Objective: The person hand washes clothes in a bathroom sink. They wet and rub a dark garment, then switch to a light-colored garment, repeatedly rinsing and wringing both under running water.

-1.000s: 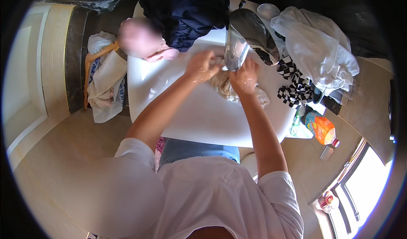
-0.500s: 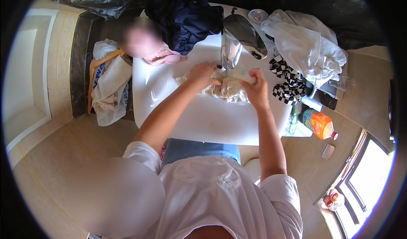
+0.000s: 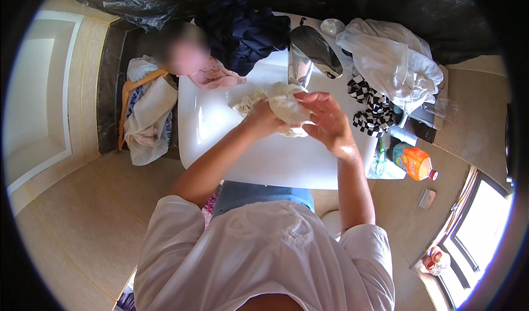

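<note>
A white sink (image 3: pixel 248 165) fills the middle of the frame. At its top centre a shiny tap (image 3: pixel 315 46) leans over the bowl, its spout reaching the upper edge of the cream cloth (image 3: pixel 289 102), the nearest thing in the way. Dark blue clothing (image 3: pixel 242 35) heaps at the upper left of the sink, with a pink cloth (image 3: pixel 219 75) just below it, partly hidden by a blurred patch. At the upper right lies a white garment (image 3: pixel 394 57), with black-and-white checked fabric (image 3: pixel 374 119) below it; whether that is one piece or two, I cannot tell.

Counted: one tap, one orange bottle (image 3: pixel 416 163) and one green brush (image 3: pixel 381 157) at the right, one wooden hanger (image 3: pixel 140 81) at the left.

The cream cloth is bunched over the sink between two hands. The left hand (image 3: pixel 263 119) reaches in from lower left, fingers hidden under the cloth, so its grip cannot be told. The right hand (image 3: pixel 326 122) is spread, fingers curved, at the cloth's right edge.
</note>
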`<state>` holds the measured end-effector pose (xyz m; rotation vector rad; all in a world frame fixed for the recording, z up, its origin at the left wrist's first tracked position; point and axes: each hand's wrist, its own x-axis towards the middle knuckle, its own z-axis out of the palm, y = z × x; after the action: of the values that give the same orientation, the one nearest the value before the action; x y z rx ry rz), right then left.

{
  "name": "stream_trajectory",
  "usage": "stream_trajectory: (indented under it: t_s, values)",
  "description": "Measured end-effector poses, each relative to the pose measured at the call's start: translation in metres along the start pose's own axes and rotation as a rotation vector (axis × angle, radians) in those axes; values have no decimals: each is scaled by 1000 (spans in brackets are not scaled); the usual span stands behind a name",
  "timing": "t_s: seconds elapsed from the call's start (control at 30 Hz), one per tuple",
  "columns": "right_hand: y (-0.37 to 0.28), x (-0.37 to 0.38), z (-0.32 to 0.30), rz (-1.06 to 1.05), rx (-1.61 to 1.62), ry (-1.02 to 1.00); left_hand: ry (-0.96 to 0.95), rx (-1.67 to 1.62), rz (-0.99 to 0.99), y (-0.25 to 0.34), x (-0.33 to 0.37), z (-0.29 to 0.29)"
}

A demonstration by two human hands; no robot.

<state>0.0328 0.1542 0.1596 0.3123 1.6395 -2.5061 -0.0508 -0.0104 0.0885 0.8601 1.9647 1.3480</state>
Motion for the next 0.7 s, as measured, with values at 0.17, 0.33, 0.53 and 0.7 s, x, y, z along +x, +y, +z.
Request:
stream_trajectory:
  t_s: [0.17,0.33,0.53,0.7]
  values:
    - [60,1,-40,-59,-1089,67,124,-569,-276,-29,-22,10]
    - [111,2,-66,-20,-907,66,247,-685,-302,16,-34,-1]
    - [49,-18,-78,50,-218,242,448,-190,-300,30,-65,-39]
    - [78,10,-78,-181,-205,374,366,704,-305,-9,-58,-28]
